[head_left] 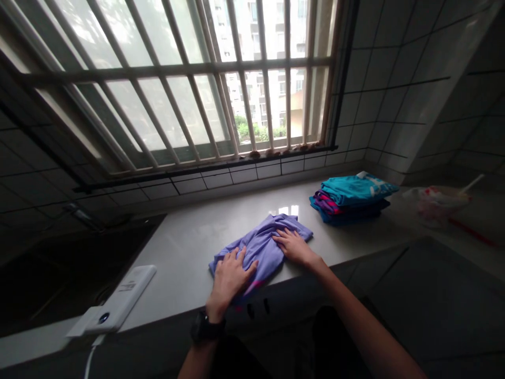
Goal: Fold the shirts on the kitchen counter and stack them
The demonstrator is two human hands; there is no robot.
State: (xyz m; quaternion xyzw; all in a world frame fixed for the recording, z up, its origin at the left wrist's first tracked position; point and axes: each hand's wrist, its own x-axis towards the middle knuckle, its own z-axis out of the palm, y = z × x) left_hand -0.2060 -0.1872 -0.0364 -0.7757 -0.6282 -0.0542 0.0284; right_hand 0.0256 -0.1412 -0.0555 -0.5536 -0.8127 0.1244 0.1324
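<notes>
A light purple piece of clothing (258, 239), with a pink patch near its front edge, lies partly folded and creased on the counter. Its front corner hangs slightly over the counter's edge. My left hand (231, 276) rests on its left part, fingers spread, with a dark watch (207, 326) on the wrist. On its right part lies my right hand (294, 246), palm down and fingers stretched out. Neither hand grips the cloth.
A stack of folded clothes (351, 197), teal on top, sits at the back right. Beyond it is a plastic bag (434, 205). A white power strip (126, 295) with a cable lies by the dark sink (79, 263) at left. A barred window (189, 68) is behind the counter (189, 237).
</notes>
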